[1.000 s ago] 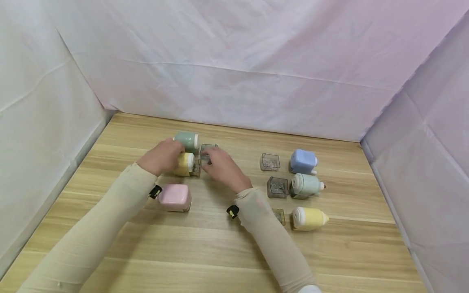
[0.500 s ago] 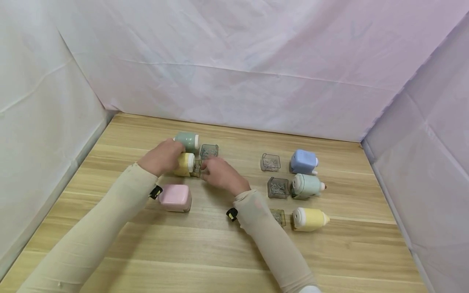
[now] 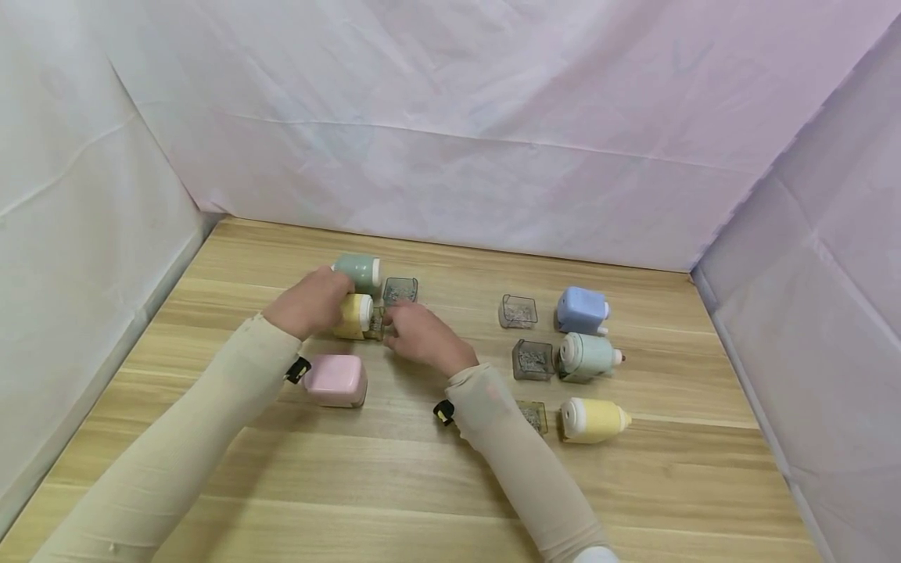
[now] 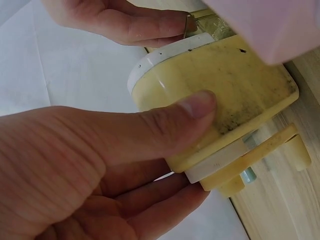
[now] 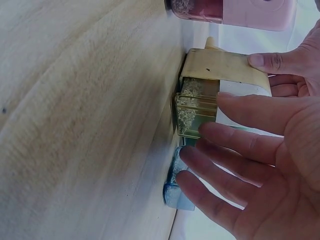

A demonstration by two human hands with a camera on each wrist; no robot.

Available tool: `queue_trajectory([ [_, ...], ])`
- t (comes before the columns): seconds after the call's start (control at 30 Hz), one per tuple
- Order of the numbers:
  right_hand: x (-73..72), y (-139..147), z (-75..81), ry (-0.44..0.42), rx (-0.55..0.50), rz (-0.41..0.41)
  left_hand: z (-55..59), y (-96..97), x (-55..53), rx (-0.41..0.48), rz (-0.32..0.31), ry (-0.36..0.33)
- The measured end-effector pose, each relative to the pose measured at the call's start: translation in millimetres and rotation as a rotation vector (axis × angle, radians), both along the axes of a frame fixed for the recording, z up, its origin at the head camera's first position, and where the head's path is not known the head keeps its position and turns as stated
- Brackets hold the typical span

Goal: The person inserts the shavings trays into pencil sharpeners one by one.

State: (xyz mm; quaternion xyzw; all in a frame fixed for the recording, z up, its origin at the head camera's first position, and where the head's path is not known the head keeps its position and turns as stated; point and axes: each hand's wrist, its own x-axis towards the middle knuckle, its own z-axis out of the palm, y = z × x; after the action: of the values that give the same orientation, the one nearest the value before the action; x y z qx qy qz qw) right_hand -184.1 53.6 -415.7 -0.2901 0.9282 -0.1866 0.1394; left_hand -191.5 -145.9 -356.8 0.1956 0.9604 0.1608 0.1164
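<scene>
While my left hand [image 3: 313,301] grips the yellow sharpener [image 4: 225,80] at the worktop [image 3: 422,485], thumb laid along its side and other fingers curled round by the crank [image 4: 262,151], my right hand [image 3: 425,332] meets the drawer [image 5: 190,112] jutting out below the sharpener's white rim [image 4: 164,58]. My right fingers are spread, thumb and forefinger nearest the drawer; whether they press on it, I cannot tell. Good handling, I judge, means bracing the body and sliding the drawer level and square, gently, lest the shavings [image 5: 187,119] spill. The yellow shell looks like smooth, rounded plastic, speckled dark along one side; the drawer is boxy, thin-walled and see-through, its load pale and flaky. Just beyond the yellow sharpener stands a glossy green sharpener [image 3: 359,272]; nearer me than the yellow one sits a round-cornered pink sharpener [image 3: 336,381].
</scene>
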Motion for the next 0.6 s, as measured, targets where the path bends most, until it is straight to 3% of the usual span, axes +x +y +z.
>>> queue_trajectory([
  [0.6, 2.5, -1.6, 1.2, 0.027, 0.009, 0.008, -2.9, -2.6, -1.4, 0.02, -0.015, 0.023],
])
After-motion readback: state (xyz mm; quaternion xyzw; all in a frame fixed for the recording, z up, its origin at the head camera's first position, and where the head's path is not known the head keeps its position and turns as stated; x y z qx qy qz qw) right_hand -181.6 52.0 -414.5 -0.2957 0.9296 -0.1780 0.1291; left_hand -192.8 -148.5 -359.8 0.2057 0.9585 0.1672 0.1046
